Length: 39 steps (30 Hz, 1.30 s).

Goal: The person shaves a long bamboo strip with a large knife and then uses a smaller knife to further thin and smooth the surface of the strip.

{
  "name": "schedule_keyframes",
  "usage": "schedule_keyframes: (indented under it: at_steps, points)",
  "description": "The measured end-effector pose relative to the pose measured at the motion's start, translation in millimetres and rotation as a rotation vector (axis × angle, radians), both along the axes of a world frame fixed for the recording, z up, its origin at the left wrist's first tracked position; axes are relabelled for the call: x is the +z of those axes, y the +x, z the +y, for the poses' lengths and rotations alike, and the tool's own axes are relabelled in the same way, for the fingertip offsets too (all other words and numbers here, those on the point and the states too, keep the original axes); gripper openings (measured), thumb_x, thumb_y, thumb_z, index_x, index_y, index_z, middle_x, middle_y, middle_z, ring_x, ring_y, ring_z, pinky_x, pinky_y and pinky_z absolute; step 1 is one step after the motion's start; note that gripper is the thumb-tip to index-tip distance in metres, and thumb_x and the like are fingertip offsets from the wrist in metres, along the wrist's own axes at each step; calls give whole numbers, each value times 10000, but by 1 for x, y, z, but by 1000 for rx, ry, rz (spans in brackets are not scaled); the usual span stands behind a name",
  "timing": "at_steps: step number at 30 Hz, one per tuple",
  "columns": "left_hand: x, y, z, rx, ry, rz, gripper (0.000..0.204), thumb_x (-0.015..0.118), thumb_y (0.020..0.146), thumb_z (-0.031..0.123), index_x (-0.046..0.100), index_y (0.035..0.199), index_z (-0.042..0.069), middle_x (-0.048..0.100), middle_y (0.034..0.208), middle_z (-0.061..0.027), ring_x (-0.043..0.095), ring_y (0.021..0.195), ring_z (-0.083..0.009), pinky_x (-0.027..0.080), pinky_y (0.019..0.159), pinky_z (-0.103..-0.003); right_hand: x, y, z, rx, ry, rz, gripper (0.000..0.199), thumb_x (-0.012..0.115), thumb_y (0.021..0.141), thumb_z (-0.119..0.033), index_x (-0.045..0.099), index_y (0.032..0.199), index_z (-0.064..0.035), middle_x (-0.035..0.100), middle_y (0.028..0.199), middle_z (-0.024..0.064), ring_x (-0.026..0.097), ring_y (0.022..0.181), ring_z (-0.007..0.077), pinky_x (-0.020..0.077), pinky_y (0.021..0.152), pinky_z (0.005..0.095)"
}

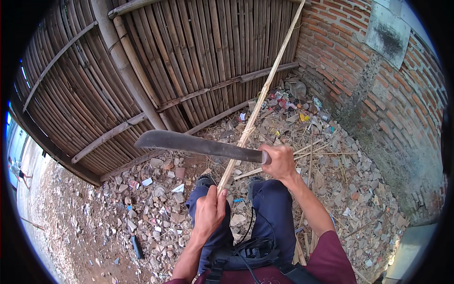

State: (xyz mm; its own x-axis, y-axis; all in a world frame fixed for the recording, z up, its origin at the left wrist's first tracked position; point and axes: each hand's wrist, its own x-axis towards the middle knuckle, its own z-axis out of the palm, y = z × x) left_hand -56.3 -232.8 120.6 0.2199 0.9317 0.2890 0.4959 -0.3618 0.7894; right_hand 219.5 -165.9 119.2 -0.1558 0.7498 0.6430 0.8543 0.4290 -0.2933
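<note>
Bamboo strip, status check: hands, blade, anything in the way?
Left hand grips bamboo strip at its lower end. Right hand holds machete, blade crossing the strip. Rubble underfoot; bamboo fence behind.

crumpled colourful wrappers (289, 105) littering rubble by brick wall (378, 94)

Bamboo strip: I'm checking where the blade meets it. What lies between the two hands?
In the head view, only the bamboo strip rises between the left hand and right hand; the machete blade crosses it above.

bamboo fence (142, 61) behind | brick wall (378, 90) right | rubble ground (156, 208) | litter pile (293, 106) in corner
</note>
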Motion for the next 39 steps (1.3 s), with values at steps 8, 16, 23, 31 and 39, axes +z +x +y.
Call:
schedule_keyframes:
  at_steps: [8, 16, 23, 31, 39]
  points:
    - [-4, 0, 4, -60, -107, -30, 333, 603, 1096, 187, 514, 849, -18, 491, 592, -237, 502, 492, -430, 356, 488, -468, -11, 4, 16, -119, -117, 199, 341, 749, 732, -102, 790, 1065, -40, 730, 733, 195, 737, 666, 383, 590, 646, 462]
    - [0, -6, 3, -38, -105, -24, 339, 602, 1096, 184, 521, 836, -17, 483, 577, -213, 490, 467, -380, 361, 490, -469, -17, 11, 34, -169, -89, 245, 363, 735, 718, -89, 809, 1074, -92, 725, 700, 177, 733, 649, 378, 590, 642, 451]
    - [-6, -10, 4, -24, -77, -24, 319, 617, 1082, 159, 513, 835, -14, 499, 589, -225, 512, 481, -409, 363, 488, -477, -13, -14, 5, -19, -107, 75, 283, 735, 724, -98, 797, 1001, -92, 710, 679, 175, 732, 647, 361, 590, 650, 457]
    - [-4, -12, 4, -5, -73, -2, 343, 602, 1094, 196, 524, 834, -13, 473, 579, -186, 463, 478, -347, 349, 507, -468, -11, -12, 6, 23, -193, 178, 304, 718, 702, -102, 808, 990, -70, 707, 685, 187, 729, 659, 383, 589, 662, 470]
    - [-8, -27, -2, -26, -41, -3, 331, 612, 1087, 168, 512, 831, -17, 473, 592, -225, 462, 489, -413, 340, 495, -472, -13, 27, 46, -273, -104, 304, 225, 708, 791, -94, 813, 990, -94, 702, 663, 162, 704, 581, 318, 543, 606, 432]
